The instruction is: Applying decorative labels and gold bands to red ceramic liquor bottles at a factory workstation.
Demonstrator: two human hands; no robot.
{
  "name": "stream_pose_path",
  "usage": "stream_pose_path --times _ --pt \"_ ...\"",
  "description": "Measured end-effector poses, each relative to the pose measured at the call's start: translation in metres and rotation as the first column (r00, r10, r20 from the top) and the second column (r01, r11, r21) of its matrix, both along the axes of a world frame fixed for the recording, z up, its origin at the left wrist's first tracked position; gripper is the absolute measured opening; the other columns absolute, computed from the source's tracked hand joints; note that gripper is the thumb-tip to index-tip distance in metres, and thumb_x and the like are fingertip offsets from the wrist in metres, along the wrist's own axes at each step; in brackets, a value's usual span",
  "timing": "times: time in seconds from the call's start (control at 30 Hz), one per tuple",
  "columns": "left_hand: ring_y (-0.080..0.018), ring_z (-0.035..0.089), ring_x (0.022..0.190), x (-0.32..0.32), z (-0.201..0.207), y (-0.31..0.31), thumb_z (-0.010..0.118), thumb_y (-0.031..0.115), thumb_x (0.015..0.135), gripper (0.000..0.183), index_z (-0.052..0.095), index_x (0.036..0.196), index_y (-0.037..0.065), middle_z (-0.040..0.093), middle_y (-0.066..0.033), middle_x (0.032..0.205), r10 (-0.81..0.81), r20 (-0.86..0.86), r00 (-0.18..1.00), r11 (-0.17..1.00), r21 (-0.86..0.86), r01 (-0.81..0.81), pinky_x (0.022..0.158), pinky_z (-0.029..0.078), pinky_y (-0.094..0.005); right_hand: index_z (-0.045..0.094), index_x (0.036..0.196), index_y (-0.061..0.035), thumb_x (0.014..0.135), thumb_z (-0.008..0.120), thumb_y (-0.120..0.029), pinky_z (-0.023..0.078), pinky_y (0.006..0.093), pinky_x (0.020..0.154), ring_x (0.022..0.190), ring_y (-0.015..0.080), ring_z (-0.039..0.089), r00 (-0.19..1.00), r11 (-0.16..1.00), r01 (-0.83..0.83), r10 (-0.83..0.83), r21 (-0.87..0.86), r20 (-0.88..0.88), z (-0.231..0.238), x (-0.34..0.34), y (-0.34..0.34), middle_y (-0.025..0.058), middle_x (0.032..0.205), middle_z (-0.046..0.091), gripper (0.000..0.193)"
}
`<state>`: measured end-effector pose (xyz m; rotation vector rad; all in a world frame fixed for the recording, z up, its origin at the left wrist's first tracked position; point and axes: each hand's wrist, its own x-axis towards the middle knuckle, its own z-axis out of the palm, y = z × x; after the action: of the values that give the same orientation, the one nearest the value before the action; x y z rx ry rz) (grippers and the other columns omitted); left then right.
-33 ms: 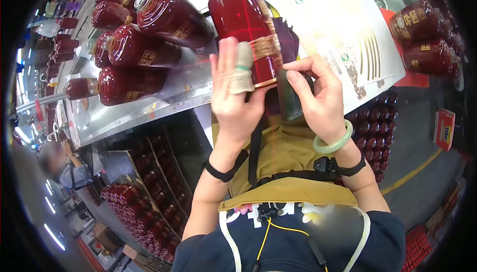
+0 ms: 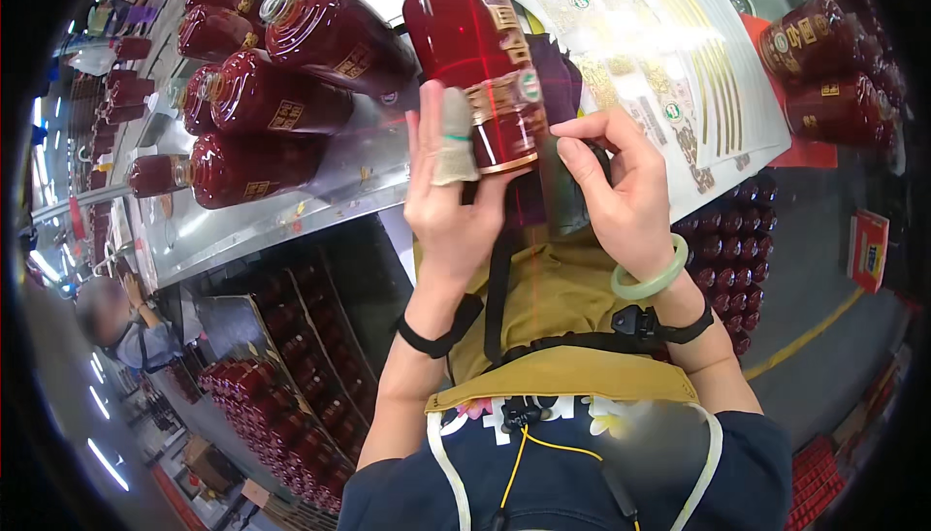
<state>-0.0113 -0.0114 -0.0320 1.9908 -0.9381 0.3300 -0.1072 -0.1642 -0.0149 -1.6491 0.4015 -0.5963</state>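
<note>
A large glass bottle (image 2: 456,22) of dark red, with gold lettering and a label strip, lies with its neck pointing away from me. My left hand (image 2: 448,177) rests along its left side near the base, fingers stretched out flat and thumb by the bottom edge. A beige cloth sleeve with a green band (image 2: 454,138) wraps one finger. My right hand (image 2: 626,182) pinches a dark, flat piece (image 2: 565,192) between thumb and fingers, its edge close to the bottle's lower right side. Dark purple cloth (image 2: 558,75) lies under the bottle.
More red bottles (image 2: 335,36) stand to the left on the metal table (image 2: 359,167). A sheet of gold labels (image 2: 669,75) lies right of the bottle; further bottles (image 2: 834,109) stand beyond it on red. Rows of bottles (image 2: 281,386) fill the floor below. Another person (image 2: 141,337) is at far left.
The bottle has turned about its length, so more gold lettering and a round green-white mark now face up. My left hand has shifted slightly left; my right hand has hardly moved.
</note>
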Motion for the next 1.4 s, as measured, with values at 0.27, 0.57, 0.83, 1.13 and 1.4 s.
stream_pose_path --times 0.27,0.57,0.83,1.13,1.4 --pt "-0.0376 0.048 0.147 -0.005 0.018 -0.013 0.076 -0.008 0.072 0.07 0.063 0.14 -0.001 0.054 -0.0229 0.154 -0.074 0.278 0.958 0.972 0.236 0.007 0.124 0.03 -0.0555 0.071 0.1 0.0017 0.095 0.07 -0.004 0.052 0.0335 0.081 0.086 0.0224 0.067 1.0 1.0 0.006 -0.006 0.004 0.001 -0.003 0.002 -0.001 0.0115 0.093 0.068 0.007" --pt "-0.0425 0.05 0.144 -0.009 0.0 0.01 0.08 -0.002 0.079 0.067 0.059 0.143 -0.006 0.056 -0.0245 0.151 0.117 -0.061 0.991 0.993 0.03 -0.116 0.12 0.037 -0.0558 0.071 0.1 0.0017 0.095 0.07 -0.003 0.052 0.0331 0.08 0.086 0.0209 0.067 1.0 1.0 -0.009 0.009 -0.002 -0.025 -0.004 0.001 -0.003 0.0113 0.093 0.069 0.007" --pt "-0.0441 0.053 0.141 -0.012 -0.003 0.0 0.076 -0.002 0.086 0.057 0.06 0.141 -0.006 0.054 -0.0255 0.152 0.075 0.056 0.996 0.997 -0.003 -0.075 0.118 0.041 -0.0555 0.072 0.102 0.0017 0.094 0.071 -0.003 0.053 0.0335 0.081 0.087 0.0224 0.067 0.994 0.994 -0.034 0.044 0.107 -0.097 0.01 -0.001 0.001 0.0127 0.095 0.069 0.009" --pt "-0.0362 0.061 0.124 -0.013 0.011 -0.003 0.082 0.002 0.081 0.068 0.057 0.144 -0.005 0.063 -0.0211 0.142 0.136 0.133 0.982 0.987 0.066 -0.145 0.11 0.045 -0.0411 0.07 0.097 0.0027 0.091 0.071 0.0 0.053 0.0335 0.076 0.082 0.0231 0.067 0.985 0.99 0.041 -0.063 -0.138 -0.159 -0.002 -0.001 -0.022 0.0125 0.09 0.068 0.007" --pt "-0.0437 0.059 0.128 -0.01 0.002 0.019 0.074 0.006 0.091 0.062 0.051 0.147 -0.009 0.061 -0.0267 0.143 0.066 0.013 0.998 0.978 0.198 -0.067 0.114 0.04 -0.0464 0.069 0.099 0.0024 0.093 0.07 -0.002 0.053 0.0329 0.077 0.084 0.0218 0.068 0.995 0.999 -0.043 0.041 -0.024 -0.093 0.017 -0.004 0.005 0.0124 0.093 0.068 0.007"
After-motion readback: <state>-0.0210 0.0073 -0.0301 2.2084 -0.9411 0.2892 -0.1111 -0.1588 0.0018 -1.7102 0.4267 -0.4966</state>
